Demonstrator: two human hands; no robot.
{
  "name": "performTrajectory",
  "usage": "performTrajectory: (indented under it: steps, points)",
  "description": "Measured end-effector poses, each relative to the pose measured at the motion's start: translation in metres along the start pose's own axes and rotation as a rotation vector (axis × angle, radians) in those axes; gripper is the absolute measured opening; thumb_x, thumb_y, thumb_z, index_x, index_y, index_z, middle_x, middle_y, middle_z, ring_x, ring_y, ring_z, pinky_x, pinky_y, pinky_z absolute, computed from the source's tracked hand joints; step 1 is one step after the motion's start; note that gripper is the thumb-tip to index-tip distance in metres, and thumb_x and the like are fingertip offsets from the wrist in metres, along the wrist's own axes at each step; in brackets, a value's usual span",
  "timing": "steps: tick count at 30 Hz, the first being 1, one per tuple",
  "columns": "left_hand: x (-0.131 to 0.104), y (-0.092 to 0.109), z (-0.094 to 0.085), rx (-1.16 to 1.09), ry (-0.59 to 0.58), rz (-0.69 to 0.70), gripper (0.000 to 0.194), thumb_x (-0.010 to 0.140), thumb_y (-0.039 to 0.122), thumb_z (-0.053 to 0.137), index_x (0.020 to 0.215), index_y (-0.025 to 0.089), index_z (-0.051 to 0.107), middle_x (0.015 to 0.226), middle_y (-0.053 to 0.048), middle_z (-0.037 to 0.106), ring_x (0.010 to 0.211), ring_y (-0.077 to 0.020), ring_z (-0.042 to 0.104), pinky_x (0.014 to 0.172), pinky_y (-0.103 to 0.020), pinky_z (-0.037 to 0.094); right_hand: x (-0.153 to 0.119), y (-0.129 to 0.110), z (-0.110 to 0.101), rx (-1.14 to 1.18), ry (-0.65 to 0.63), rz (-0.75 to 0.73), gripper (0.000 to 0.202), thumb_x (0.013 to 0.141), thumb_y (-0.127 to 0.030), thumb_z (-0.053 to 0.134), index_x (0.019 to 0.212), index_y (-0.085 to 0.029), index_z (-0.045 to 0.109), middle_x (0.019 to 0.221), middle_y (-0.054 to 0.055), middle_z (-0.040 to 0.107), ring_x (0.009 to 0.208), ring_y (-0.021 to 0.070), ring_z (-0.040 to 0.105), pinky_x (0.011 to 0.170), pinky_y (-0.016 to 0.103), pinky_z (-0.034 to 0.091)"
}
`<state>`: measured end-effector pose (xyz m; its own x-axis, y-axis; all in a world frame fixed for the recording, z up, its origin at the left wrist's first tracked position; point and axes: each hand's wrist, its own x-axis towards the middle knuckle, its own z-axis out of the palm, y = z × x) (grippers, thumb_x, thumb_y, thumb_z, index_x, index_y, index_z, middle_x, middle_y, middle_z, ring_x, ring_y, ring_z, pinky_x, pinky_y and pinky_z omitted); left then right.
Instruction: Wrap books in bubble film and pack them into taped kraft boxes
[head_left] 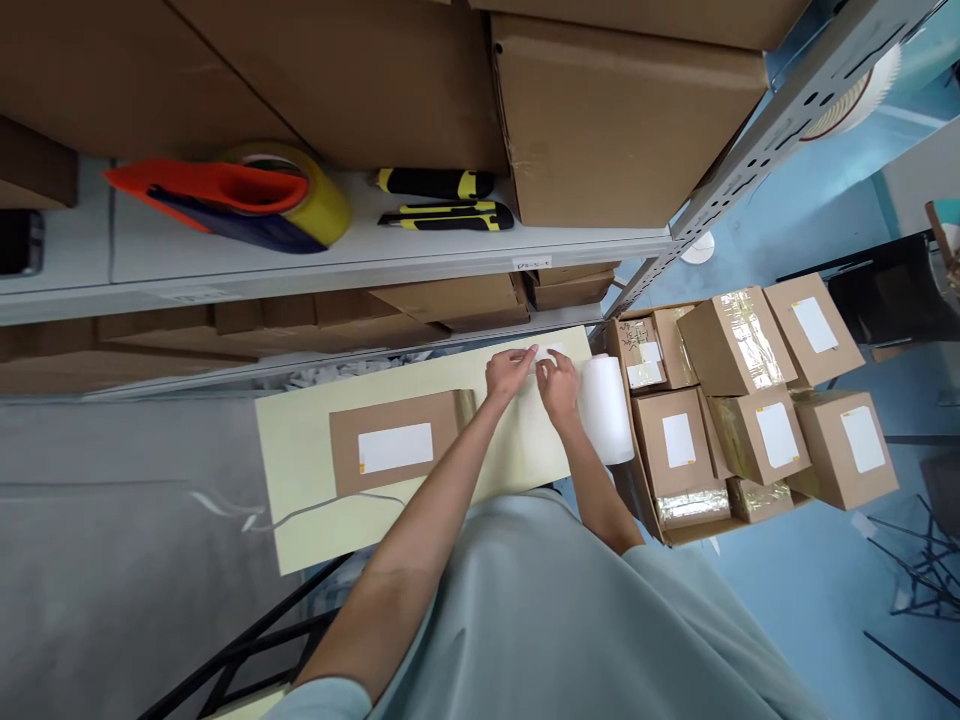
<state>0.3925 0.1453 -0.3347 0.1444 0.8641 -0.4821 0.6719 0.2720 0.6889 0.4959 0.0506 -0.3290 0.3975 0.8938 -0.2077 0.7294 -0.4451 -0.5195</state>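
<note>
My left hand (pixel 510 374) and my right hand (pixel 557 386) are close together over the far right part of a pale yellow board (pixel 300 450). Between their fingertips is a small white label-like piece (pixel 553 350), partly hidden by the fingers. Both hands are closed in a pinch at its edges. Left of them, a flat brown cardboard box (pixel 345 450) lies on the board, a white label (pixel 395 448) on its top face. Just beyond my right hand, a white roll (pixel 606 410) lies at the board's right end.
A large carton (pixel 626 480) of taped, labelled boxes (pixel 776 435) stands at the right. Above the board runs a grey shelf (pixel 420 255) with utility knives (pixel 446 215), an orange-and-blue tape dispenser (pixel 225 195) and big cartons (pixel 630 130). A thin pale cord (pixel 322 508) crosses the board's left part.
</note>
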Motion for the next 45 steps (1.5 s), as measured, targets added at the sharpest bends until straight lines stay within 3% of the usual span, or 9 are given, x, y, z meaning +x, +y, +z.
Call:
performTrajectory:
  steps: [5,9,13,18,29,35,40,43,45]
  points:
    - [0.012,-0.012,-0.037,0.097,0.125,-0.114,0.024,0.097,0.034,0.069,0.103,0.022,0.088,0.104,-0.008,0.087,0.101,-0.0273,0.080,0.095,-0.034,0.058,0.006,-0.011,0.011,-0.014,-0.091,-0.096,0.042,0.119,-0.030,0.044,0.147,-0.019,0.073,0.151,0.016,0.065,0.139,0.0298,0.058,0.123,0.042,0.045]
    - [0.014,-0.025,-0.062,0.153,0.168,-0.161,0.021,0.094,0.035,0.071,0.098,0.022,0.087,0.096,-0.008,0.086,0.100,-0.0295,0.079,0.096,-0.038,0.058,0.032,-0.015,0.026,-0.151,-0.269,-0.048,0.065,0.109,-0.009,0.044,0.173,-0.021,0.048,0.146,0.021,0.063,0.138,0.0340,0.056,0.117,0.047,0.049]
    - [0.008,-0.029,-0.065,0.179,0.174,-0.149,0.020,0.094,0.035,0.072,0.095,0.021,0.087,0.101,-0.010,0.086,0.103,-0.0310,0.078,0.097,-0.038,0.057,0.051,-0.016,0.047,-0.228,-0.433,-0.065,0.077,0.102,-0.002,0.044,0.175,-0.024,0.044,0.155,0.023,0.060,0.146,0.0362,0.052,0.120,0.052,0.045]
    - [0.002,-0.033,-0.063,0.195,0.168,-0.132,0.020,0.095,0.034,0.072,0.094,0.021,0.086,0.103,-0.012,0.086,0.101,-0.0313,0.078,0.096,-0.039,0.058,0.056,-0.008,0.065,-0.252,-0.444,-0.049,0.076,0.104,-0.007,0.043,0.177,-0.023,0.040,0.162,0.022,0.055,0.147,0.0358,0.050,0.121,0.050,0.042]
    - [-0.015,-0.027,-0.083,0.215,0.134,-0.074,0.022,0.098,0.034,0.069,0.097,0.020,0.086,0.100,-0.011,0.085,0.102,-0.0304,0.077,0.094,-0.036,0.057,0.057,-0.001,0.059,-0.293,-0.450,-0.060,0.075,0.107,-0.012,0.045,0.179,-0.030,0.036,0.159,0.018,0.056,0.141,0.0344,0.052,0.119,0.049,0.044]
    - [-0.065,-0.036,-0.129,0.042,0.141,0.041,0.027,0.099,0.041,0.068,0.099,0.020,0.085,0.103,-0.007,0.086,0.099,-0.0263,0.077,0.090,-0.032,0.057,0.054,-0.012,0.045,-0.258,-0.447,-0.023,0.074,0.108,-0.013,0.050,0.179,-0.025,0.035,0.160,0.020,0.057,0.145,0.0362,0.053,0.121,0.050,0.044]
    - [-0.114,-0.072,-0.185,-0.171,-0.036,0.133,0.042,0.094,0.058,0.070,0.097,0.019,0.084,0.100,-0.008,0.084,0.094,-0.0249,0.074,0.085,-0.031,0.057,0.034,-0.041,0.017,-0.088,-0.326,0.057,0.057,0.117,-0.030,0.048,0.170,-0.011,0.049,0.156,0.024,0.065,0.143,0.0354,0.060,0.121,0.047,0.046]
    - [-0.142,-0.088,-0.216,-0.132,-0.145,0.218,0.048,0.091,0.067,0.069,0.091,0.021,0.082,0.096,-0.007,0.083,0.090,-0.0245,0.071,0.081,-0.030,0.054,-0.006,-0.068,-0.002,0.199,-0.190,-0.153,0.051,0.120,-0.042,0.040,0.151,-0.017,0.070,0.150,0.017,0.072,0.136,0.0277,0.068,0.117,0.038,0.050]
    - [-0.160,-0.093,-0.233,-0.078,-0.232,0.299,0.050,0.094,0.069,0.065,0.091,0.022,0.082,0.091,-0.005,0.081,0.086,-0.0230,0.069,0.077,-0.030,0.051,-0.042,-0.088,-0.012,0.334,-0.207,-0.352,0.049,0.114,-0.056,0.055,0.142,-0.023,0.077,0.143,0.013,0.077,0.133,0.0271,0.069,0.118,0.039,0.050]
